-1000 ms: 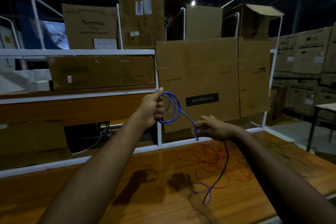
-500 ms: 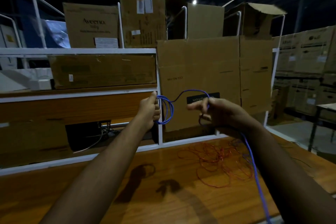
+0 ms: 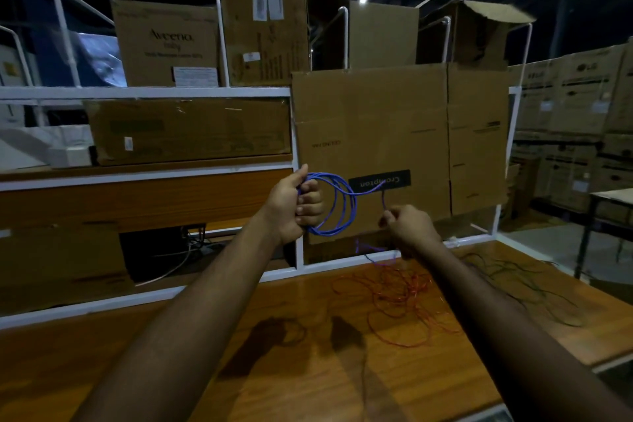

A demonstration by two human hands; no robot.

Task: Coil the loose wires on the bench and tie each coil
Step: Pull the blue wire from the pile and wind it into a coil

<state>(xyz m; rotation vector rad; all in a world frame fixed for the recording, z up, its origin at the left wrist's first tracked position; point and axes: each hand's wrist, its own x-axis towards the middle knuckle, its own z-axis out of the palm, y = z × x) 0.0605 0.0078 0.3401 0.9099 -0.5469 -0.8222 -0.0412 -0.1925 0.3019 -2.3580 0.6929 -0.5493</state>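
1. Head view: left hand clamped on blue wire coil, raised above desk.
2. Right hand pinching the coil's tail just beside it.
3. Probably light, springy; best gripped across all loops.
4. Red wire tangle below right hand.

Both arms were extended forward. The left hand was fisted, fingers curled in a grip; the right hand sat lower, fingers pinched.
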